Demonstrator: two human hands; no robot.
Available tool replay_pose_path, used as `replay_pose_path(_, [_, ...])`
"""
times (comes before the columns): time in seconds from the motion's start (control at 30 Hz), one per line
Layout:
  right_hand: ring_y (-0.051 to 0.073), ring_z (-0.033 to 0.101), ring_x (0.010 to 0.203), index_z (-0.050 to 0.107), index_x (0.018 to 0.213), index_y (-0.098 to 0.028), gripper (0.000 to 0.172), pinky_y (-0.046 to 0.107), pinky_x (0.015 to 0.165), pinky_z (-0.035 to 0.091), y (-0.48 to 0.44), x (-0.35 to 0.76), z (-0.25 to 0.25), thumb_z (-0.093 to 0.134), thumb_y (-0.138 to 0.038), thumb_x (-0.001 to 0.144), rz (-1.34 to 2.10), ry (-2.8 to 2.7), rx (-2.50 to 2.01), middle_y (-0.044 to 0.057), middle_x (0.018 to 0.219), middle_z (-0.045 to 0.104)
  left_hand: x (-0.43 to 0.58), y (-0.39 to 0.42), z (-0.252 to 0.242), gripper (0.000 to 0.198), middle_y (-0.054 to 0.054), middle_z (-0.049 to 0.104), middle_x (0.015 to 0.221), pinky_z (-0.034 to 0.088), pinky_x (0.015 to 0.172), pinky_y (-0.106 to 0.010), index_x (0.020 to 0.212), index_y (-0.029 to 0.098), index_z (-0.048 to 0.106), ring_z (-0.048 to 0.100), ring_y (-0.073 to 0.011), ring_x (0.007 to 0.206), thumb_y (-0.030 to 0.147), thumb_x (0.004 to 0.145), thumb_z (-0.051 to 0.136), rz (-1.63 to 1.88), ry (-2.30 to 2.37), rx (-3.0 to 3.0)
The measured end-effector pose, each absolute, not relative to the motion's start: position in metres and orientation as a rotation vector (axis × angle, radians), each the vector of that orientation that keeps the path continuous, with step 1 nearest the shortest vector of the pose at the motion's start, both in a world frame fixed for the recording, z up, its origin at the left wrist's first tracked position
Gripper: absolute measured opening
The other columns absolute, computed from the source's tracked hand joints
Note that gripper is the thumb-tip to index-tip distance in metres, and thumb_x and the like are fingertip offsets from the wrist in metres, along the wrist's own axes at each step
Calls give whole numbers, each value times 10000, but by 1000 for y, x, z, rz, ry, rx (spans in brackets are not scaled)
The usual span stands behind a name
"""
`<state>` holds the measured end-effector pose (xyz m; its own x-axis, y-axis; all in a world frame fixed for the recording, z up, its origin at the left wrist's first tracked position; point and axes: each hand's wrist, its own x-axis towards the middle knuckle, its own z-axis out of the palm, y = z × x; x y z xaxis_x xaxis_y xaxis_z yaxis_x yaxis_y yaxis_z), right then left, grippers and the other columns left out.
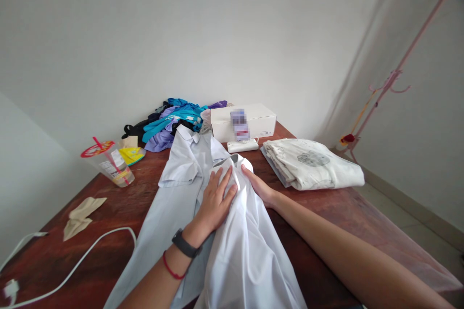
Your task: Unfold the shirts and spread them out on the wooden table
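Note:
A white collared shirt (pixel 177 207) lies lengthwise on the table, its collar at the far end and a short sleeve at the left. White cloth (pixel 250 256) is gathered over its right side; whether this is the same garment I cannot tell. My left hand (pixel 216 199) rests palm down on the gathered cloth, fingers stretched and slightly apart. At the cloth's right edge, my right hand (pixel 258 184) has its thumb on top, while its other fingers are hidden under or behind the fabric. A dark wristband and a red string circle my left wrist.
On the wooden table (pixel 145 198) stand a tilted plastic cup (pixel 112 166) and a white box (pixel 259 120). Folded clothes (pixel 315 164) lie right, a clothes heap (pixel 174 123) behind. Left are a napkin (pixel 82 215) and a white cable (pixel 87 256). A pink rack (pixel 402 58) stands right.

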<state>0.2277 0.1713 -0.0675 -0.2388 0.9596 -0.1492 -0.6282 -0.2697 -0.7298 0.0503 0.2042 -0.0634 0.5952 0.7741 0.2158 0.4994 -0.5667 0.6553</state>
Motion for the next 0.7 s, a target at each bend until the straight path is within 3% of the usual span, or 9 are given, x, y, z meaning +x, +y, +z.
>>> replay_pose_path(0.13, [255, 686, 1100, 622, 1291, -154, 621, 412, 1043, 478, 169, 227, -64, 405, -638, 968, 1744, -645, -653, 119, 1166, 725, 50, 204, -60, 590, -70, 248, 1644, 131, 1228, -595, 1554, 327, 338, 95, -327, 1537, 519, 1005, 437, 698, 950, 2240])
replay_pose_path(0.37, [248, 731, 880, 690, 1089, -102, 549, 380, 928, 536, 160, 213, -70, 633, -602, 869, 1841, -710, -769, 123, 941, 758, 49, 201, -40, 687, -78, 388, 1572, 265, 1228, -429, 1508, 267, 391, 337, -275, 1466, 451, 903, 660, 1045, 685, 1985])
replay_pose_path(0.5, [198, 712, 772, 713, 1011, -105, 541, 324, 826, 540, 161, 209, -78, 789, -571, 747, 1710, -863, -793, 101, 886, 757, 52, 204, -43, 871, -102, 423, 1531, 351, 1179, -430, 1524, 248, 292, 425, -284, 1405, 391, 805, 763, 1158, 761, 1751])
replay_pose_path(0.7, [164, 670, 662, 732, 904, -104, 539, 285, 700, 515, 166, 207, -84, 824, -586, 681, 1485, -926, -982, 69, 783, 738, 55, 207, -53, 859, -118, 489, 1456, 384, 1145, -467, 1491, 224, 334, 512, -298, 1320, 314, 757, 771, 1225, 783, 1655])
